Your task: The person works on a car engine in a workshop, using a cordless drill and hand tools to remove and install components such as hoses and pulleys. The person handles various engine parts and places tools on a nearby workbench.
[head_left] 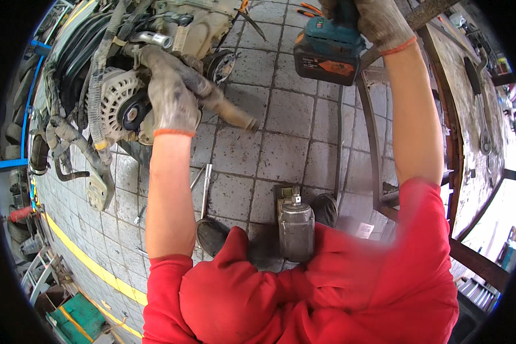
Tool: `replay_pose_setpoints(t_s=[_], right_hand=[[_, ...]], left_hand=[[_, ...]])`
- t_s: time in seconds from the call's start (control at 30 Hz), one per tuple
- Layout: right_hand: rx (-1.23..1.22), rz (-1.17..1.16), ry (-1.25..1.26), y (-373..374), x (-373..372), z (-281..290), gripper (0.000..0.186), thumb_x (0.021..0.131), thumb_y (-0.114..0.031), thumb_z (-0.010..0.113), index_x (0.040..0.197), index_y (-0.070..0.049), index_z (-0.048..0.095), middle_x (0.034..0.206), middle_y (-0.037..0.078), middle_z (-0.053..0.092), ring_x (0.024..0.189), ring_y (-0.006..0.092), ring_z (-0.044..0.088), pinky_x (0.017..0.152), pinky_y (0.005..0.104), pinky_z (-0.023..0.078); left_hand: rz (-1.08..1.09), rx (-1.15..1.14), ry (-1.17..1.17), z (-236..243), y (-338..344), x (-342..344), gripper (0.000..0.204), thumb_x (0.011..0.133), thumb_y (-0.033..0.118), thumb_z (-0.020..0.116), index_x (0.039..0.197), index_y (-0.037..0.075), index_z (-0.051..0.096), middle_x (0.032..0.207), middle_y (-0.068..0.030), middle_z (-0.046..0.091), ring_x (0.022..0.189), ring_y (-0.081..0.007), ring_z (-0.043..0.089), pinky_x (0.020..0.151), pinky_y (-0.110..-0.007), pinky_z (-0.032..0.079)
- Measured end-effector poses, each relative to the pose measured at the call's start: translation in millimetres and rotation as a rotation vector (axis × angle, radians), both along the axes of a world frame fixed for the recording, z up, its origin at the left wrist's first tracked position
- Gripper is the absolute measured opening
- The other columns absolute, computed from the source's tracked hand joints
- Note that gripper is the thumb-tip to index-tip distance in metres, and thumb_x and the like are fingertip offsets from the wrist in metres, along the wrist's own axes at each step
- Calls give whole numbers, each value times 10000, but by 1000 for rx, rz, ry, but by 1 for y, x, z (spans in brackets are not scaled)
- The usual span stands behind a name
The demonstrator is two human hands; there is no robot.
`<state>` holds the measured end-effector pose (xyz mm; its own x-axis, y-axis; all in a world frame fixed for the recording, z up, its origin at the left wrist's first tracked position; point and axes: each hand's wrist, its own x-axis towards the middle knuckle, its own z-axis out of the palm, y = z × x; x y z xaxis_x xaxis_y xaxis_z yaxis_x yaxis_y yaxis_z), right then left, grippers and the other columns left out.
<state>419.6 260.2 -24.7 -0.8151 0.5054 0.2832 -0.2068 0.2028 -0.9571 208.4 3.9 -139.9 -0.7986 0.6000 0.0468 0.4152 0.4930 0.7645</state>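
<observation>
My left hand (pixel 175 106), in a dirty work glove, is closed round a grimy pipe-like hose (pixel 235 114) in front of the engine (pixel 198 26). Some of its fingers are hidden or slightly blurred. Beside that hand sits the alternator (pixel 114 103), with a corrugated wiring sleeve (pixel 100 86) running down past it. At the top edge my gloved right hand (pixel 384 26) grips the handle of a teal cordless power tool (pixel 329 49). Its black battery faces me, and its working end is out of view.
A dark impact wrench (pixel 297 229) stands between my shoes. A long metal bar (pixel 206 189) lies on the tiles by my left shoe. Orange-handled pliers (pixel 311 9) lie at the far side. At right, a metal frame (pixel 372 137) adjoins a workbench (pixel 458 103) holding a ratchet wrench (pixel 485 117).
</observation>
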Motion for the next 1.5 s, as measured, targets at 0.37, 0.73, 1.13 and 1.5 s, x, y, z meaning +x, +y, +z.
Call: replay_pose_setpoints(t_s=[0.37,0.73,1.13,1.5], right_hand=[[-237,-145,-39,10,5,-24,621,1022,-624,696,1201,-34,765,747,27,700,646,133,656,620,287,537],[-270,-137,-3,20,-6,-46,691,997,-623,729,1232,26,748,805,32,703,679,138,653,667,306,555],[-161,-261,-95,6,-1,-43,586,1010,-559,759,1192,-3,744,822,41,689,724,143,651,652,319,524],[84,-370,-613,21,-16,-192,847,909,-765,738,1382,-65,687,1240,241,755,1189,359,726,1057,437,562]], left_hand=[[-355,960,-811,-92,13,-12,143,1064,137,674,1181,54,681,1122,-81,704,1053,-214,668,948,-375,542],[-61,434,-546,-42,-6,-17,146,1025,195,760,990,105,651,843,-14,620,734,-182,571,668,-360,467],[-443,811,-914,-53,-3,-8,304,1154,268,547,889,120,568,814,22,425,757,-156,440,739,-331,437],[155,306,-670,-79,-34,-29,524,1072,73,589,1586,178,584,1470,-272,636,1396,-346,616,961,-395,616]])
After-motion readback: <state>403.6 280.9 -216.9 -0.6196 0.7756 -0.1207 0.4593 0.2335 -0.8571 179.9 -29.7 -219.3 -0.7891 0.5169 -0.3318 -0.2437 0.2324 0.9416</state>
